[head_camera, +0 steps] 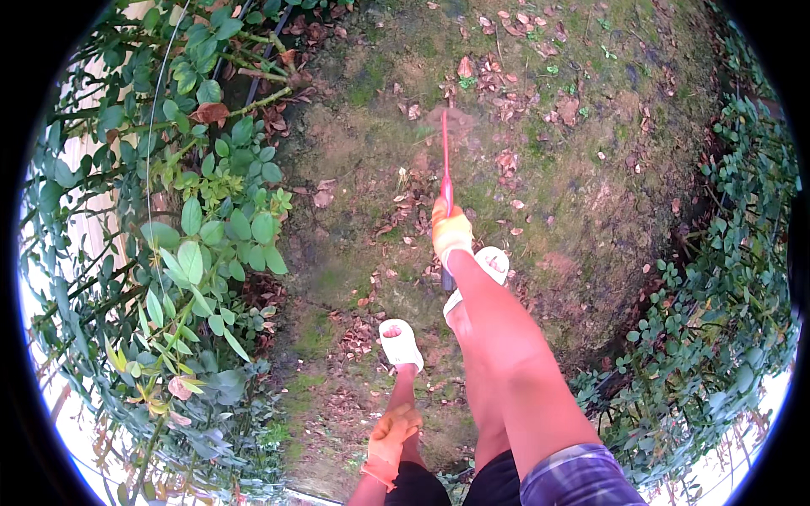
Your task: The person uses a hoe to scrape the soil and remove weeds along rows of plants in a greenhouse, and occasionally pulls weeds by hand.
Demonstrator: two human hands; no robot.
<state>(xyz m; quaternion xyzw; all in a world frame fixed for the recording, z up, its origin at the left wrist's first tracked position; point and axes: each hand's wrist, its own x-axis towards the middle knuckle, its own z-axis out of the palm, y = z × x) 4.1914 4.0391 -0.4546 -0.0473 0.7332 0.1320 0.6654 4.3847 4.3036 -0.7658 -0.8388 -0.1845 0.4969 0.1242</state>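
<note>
My right hand point(452, 229), in an orange work glove, is closed around a long, thin red tool point(446, 155) that points forward over the ground. Its kind cannot be told; a dark end shows below the fist. Near the bottom centre, my left hand point(393, 433), in a matching orange glove, hangs beside my left leg with its fingers curled; nothing shows in it. White open-toed slippers are on both feet, the left one point(400, 343) lower in view and the right one point(493, 264) beside the right hand.
Leafy rose bushes point(215, 234) with stems and a thin wire line the left side. More dense bushes point(709, 322) run along the right. Mossy soil point(354, 152) with scattered dry leaves point(506, 161) lies between them. Dark tubes or rails point(256, 82) pass behind the upper left branches.
</note>
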